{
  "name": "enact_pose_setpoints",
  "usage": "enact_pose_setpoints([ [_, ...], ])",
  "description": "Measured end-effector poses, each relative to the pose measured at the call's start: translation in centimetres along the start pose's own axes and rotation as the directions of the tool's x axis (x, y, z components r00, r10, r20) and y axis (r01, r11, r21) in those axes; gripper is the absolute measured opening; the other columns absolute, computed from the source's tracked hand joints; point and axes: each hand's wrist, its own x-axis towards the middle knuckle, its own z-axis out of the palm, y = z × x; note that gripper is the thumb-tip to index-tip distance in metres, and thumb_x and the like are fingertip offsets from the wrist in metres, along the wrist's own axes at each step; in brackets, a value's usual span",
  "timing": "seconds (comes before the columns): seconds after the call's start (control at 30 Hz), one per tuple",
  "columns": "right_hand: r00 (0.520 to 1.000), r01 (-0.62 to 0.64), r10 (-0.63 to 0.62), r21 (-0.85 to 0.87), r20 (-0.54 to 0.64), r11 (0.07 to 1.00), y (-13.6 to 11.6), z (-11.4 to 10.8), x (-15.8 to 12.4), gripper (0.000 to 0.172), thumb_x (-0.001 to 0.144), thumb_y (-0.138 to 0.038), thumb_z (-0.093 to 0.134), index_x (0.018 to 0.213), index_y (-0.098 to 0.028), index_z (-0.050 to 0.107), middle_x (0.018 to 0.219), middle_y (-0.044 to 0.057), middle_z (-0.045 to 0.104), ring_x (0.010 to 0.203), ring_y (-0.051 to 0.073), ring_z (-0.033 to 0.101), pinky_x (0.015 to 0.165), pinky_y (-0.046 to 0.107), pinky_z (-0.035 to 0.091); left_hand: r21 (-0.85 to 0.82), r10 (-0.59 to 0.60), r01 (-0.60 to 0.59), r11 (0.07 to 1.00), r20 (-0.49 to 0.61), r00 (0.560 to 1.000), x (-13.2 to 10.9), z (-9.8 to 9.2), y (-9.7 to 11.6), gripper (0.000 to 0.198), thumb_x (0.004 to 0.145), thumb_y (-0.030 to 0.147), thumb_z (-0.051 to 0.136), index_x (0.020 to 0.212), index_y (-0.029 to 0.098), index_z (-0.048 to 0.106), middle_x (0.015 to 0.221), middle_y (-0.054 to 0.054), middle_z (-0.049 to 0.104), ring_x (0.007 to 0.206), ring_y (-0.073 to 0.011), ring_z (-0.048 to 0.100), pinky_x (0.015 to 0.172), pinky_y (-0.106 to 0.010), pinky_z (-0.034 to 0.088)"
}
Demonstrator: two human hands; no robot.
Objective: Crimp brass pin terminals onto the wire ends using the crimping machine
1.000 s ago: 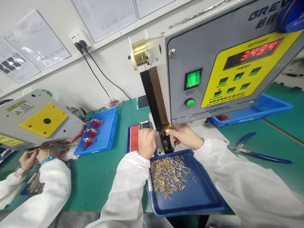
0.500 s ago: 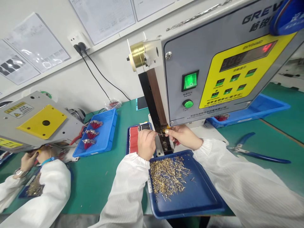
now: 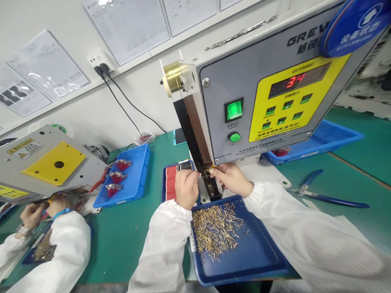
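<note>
My left hand (image 3: 187,189) and my right hand (image 3: 230,178) meet at the electrode of a benchtop spot welder (image 3: 259,97). The left fingers pinch a thin wire (image 3: 203,173), and the right fingertips pinch a small brass pin (image 3: 211,169) beside it. The fingers and the electrode partly hide both parts. Below my hands lies a dark blue tray (image 3: 258,254) holding a loose heap of brass pins (image 3: 215,232). Behind my left hand, a dark blue tray (image 3: 165,183) holds a bundle of red wires (image 3: 171,183).
A bright blue tray (image 3: 134,191) holds several red wire bundles on the green bench (image 3: 122,232). Blue-handled pliers (image 3: 324,198) lie at the right. At the left, a co-worker's hands (image 3: 42,209) work beneath a second welder (image 3: 51,165).
My hands have shifted slightly closer to the electrode, still pinching. The view has drifted, and the red display now shows 34 rather than 3494.
</note>
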Motion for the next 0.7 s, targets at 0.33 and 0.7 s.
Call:
enact_pose_setpoints([
  [0.33,0.988,0.123,-0.134,-0.132,-0.078,0.984,0.26,0.34,-0.19,0.026,0.084,-0.040,0.052,0.066,-0.022,0.054,0.055,-0.001,0.056,0.060,0.019,0.058,0.058,0.032,0.045,-0.004,-0.015,0.015,1.000,0.020,1.000,-0.07,0.16,-0.08,0.012,0.088,0.014,0.053,0.091,0.017,0.064,0.088,-0.007,0.059,0.088,-0.0180,0.053,0.078,-0.031,0.045],
  [0.7,0.991,0.107,-0.115,-0.106,-0.071,0.989,0.22,0.34,-0.23,0.026,0.084,-0.041,0.051,0.068,-0.022,0.056,0.050,-0.002,0.053,0.053,0.017,0.056,0.052,0.029,0.043,-0.036,-0.016,0.017,0.999,0.011,1.000,-0.01,0.03,0.07,0.010,0.089,0.013,0.052,0.091,0.017,0.061,0.088,-0.007,0.058,0.089,-0.0174,0.052,0.078,-0.030,0.045],
])
